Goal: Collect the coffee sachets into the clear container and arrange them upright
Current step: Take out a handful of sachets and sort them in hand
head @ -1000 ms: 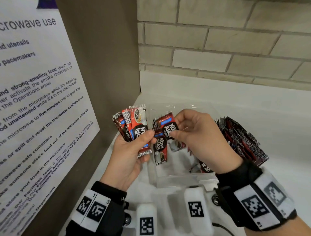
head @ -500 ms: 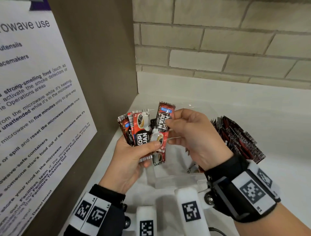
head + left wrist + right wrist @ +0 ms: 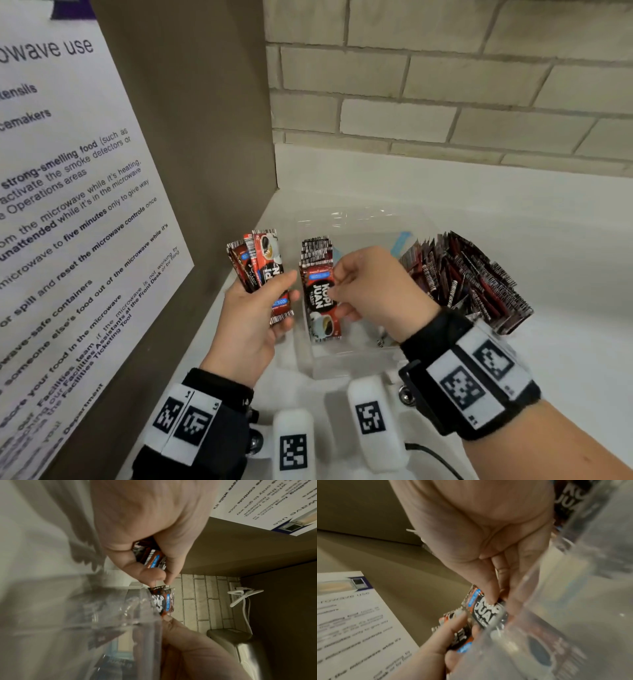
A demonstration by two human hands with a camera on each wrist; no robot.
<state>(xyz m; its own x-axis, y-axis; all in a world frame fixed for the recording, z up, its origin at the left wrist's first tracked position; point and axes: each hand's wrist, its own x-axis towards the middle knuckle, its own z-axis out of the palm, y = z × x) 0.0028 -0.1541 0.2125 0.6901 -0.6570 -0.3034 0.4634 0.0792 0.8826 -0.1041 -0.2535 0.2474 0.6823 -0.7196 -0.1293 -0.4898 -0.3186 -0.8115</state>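
Now the right hand pinches one red-black foil coffee sachet, turned upright since 0.5 s ago, just right of the left hand's grip on a sachet fan, above the clear plastic container — prob. ready to stack w/ the fan.

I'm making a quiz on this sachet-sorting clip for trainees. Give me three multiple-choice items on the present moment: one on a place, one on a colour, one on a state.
1. Where is the big stack of red-and-black coffee sachets?
A. In the right part of the clear plastic container
B. On the white paper notice
C. On the brick wall ledge

2. What colour is the small label above the brand name on the single red sachet?
A. Green
B. Blue
C. Yellow

3. What is the left hand doing?
A. Lying flat on the counter
B. Hanging empty
C. Gripping a small fan of sachets

Answers: 1 A, the stack stands packed at the container's right side. 2 B, a blue strip sits above the name. 3 C, thumb and fingers clamp several sachets, while the right hand pinches the single one.
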